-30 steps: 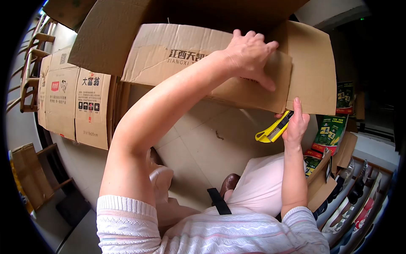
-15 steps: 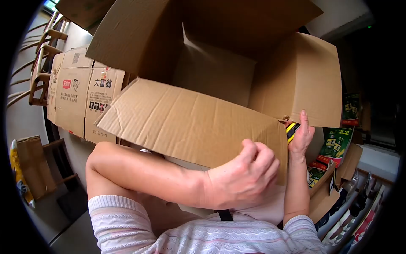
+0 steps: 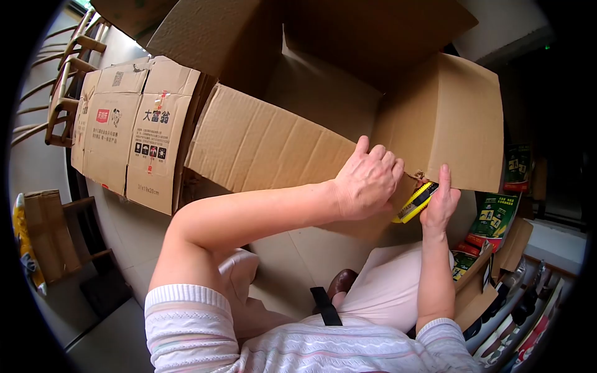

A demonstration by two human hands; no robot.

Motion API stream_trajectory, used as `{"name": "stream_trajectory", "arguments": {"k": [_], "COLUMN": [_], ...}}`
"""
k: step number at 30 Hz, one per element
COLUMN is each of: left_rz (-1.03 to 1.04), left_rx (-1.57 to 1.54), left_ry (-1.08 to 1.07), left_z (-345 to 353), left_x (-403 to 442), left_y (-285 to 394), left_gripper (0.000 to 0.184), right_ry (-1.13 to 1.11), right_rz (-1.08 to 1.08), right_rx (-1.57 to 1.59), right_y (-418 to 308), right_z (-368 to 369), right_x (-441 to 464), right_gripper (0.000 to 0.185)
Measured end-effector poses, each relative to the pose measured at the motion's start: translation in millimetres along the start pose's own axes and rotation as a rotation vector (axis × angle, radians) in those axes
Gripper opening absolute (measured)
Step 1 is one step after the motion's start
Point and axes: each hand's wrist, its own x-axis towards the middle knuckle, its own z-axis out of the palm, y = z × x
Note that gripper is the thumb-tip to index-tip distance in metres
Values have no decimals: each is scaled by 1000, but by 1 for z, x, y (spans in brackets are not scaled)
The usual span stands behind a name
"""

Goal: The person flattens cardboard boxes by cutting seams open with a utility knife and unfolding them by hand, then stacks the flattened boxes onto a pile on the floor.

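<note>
An open cardboard box (image 3: 323,93) stands before me, its inside showing. My left hand (image 3: 371,180) is closed on the near flap (image 3: 267,146) close to its right end. My right hand (image 3: 440,202) holds a yellow utility knife (image 3: 415,202) at the near right corner, beside the right flap (image 3: 469,124). Torn cardboard shows at that corner, just above the knife. Whether the blade is out cannot be seen.
Flattened printed cartons (image 3: 146,133) stand at the left, near a wooden chair frame (image 3: 62,118). Green and red packages (image 3: 494,217) and a cardboard tray of wrapped items are at the right. Tiled floor (image 3: 280,255) lies below.
The near flap first swung down toward me, showing its plain inner side, and now is a little higher. My left hand followed it down, then rose slightly. The knife stays in my right hand.
</note>
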Motion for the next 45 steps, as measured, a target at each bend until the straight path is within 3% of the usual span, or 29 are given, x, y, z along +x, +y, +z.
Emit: {"name": "stream_trajectory", "arguments": {"k": [4, 13, 15, 17, 21, 25, 27, 32, 35, 37, 38, 42, 45], "left_rz": [15, 58, 86, 132, 195, 243, 241, 287, 290, 212, 206, 223, 265], "left_rx": [67, 59, 78, 78, 134, 109, 99, 57, 49, 49, 34, 68, 68], "left_ry": [68, 75, 70, 90, 108, 89, 74, 47, -37, -282, -294, -386, -351], "left_z": [10, 12, 11, 11, 3, 6, 6, 1, -11, -35, -42, -50, -46], "left_x": [11, 14, 11, 9, 17, 27, 30, 31, 34, 37, 35, 37, 37], "left_y": [-5, -10, -13, -19, -35, -41, -42, -48, -56, -64, -72, -86, -86], "left_gripper": [37, 15, 14, 16, 21, 25, 24, 28, 39, 52, 59, 53, 46], "right_ry": [-39, -121, -241, -335, -409, -501, -585, -549, -547, -501, -513, -355, -329], "right_rz": [-109, 243, 320, 434, 584, 625, 653, 795, 957, 1084, 1141, 1113, 724], "right_rx": [27, -11, -20, -29, 33, 23, -32, -8, -1, -9, 11, 89, -117], "right_y": [-3, 8, 12, 16, 11, 20, 25, 31, 39, 47, 52, 45, 24], "right_z": [6, -22, -27, -29, -25, -22, -22, -11, -8, -5, -5, 14, 23], "right_x": [-3, -11, -19, -29, -49, -66, -73, -100, -122, -144, -155, -185, -191], "right_gripper": [33, 40, 37, 36, 58, 60, 48, 52, 44, 41, 36, 27, 23]}}
